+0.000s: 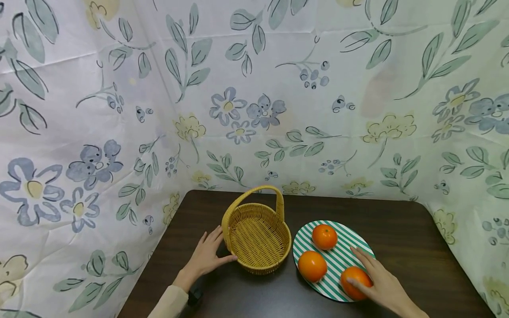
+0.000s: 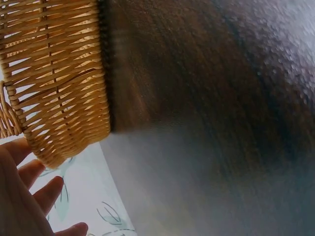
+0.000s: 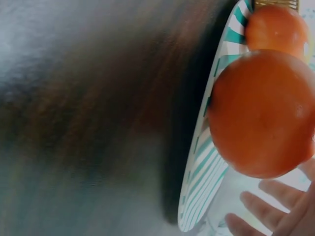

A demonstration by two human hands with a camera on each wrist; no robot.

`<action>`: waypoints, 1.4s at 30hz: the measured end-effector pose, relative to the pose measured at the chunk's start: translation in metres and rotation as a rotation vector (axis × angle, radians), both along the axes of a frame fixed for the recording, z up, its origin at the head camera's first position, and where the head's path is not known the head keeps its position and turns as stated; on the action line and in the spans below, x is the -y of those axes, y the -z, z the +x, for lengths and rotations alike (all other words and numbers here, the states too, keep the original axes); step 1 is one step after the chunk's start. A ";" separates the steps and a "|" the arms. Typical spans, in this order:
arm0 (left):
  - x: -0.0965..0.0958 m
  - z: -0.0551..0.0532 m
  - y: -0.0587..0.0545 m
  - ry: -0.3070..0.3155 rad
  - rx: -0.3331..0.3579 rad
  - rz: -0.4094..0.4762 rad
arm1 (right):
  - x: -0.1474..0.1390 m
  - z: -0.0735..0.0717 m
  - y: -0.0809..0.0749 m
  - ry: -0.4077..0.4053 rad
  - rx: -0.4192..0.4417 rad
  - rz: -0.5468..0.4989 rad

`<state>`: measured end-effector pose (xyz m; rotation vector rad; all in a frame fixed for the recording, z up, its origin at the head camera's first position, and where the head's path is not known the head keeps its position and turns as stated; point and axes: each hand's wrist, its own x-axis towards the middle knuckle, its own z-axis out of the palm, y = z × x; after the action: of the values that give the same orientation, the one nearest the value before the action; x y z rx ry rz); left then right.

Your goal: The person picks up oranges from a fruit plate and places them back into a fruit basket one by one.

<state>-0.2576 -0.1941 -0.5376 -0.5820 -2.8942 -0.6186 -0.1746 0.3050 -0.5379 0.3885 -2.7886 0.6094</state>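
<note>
A yellow wicker basket (image 1: 258, 236) with an arched handle stands left of the middle of the table. My left hand (image 1: 203, 257) is at its left side, thumb and fingers spread by the wicker wall. To the right, a green-and-white striped plate (image 1: 337, 259) bears three orange fruits. My right hand (image 1: 385, 282) reaches over the plate's right edge, beside the nearest orange (image 1: 354, 277). Its thumb overlaps that orange in the head view, while the fingers extend past it. In the right wrist view the fingers (image 3: 263, 209) are spread beyond the orange.
Another orange (image 1: 312, 266) lies at the plate's left, and a smaller orange fruit (image 1: 324, 236) sits toward its back. The dark wooden table (image 1: 381, 212) meets a floral cloth (image 1: 302, 145) at the back and sides. A small dark object (image 1: 195, 296) shows by the left wrist.
</note>
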 end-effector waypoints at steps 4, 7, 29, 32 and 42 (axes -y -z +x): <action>0.001 -0.001 0.000 -0.002 -0.008 -0.002 | -0.001 0.004 0.000 0.022 0.064 0.002; 0.001 -0.002 0.001 -0.001 -0.042 -0.006 | -0.003 0.005 0.000 0.030 0.101 -0.007; -0.001 0.000 0.001 -0.024 -0.022 0.018 | -0.002 0.007 0.006 -0.007 0.049 -0.120; -0.002 -0.001 0.002 -0.024 -0.027 0.023 | -0.002 0.006 0.005 -0.002 0.044 -0.111; -0.003 0.001 0.003 -0.033 -0.015 0.018 | 0.001 0.000 -0.008 0.014 0.055 -0.104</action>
<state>-0.2563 -0.1914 -0.5405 -0.5337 -2.8752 -0.6325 -0.1748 0.3044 -0.5295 0.3350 -2.7934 0.7696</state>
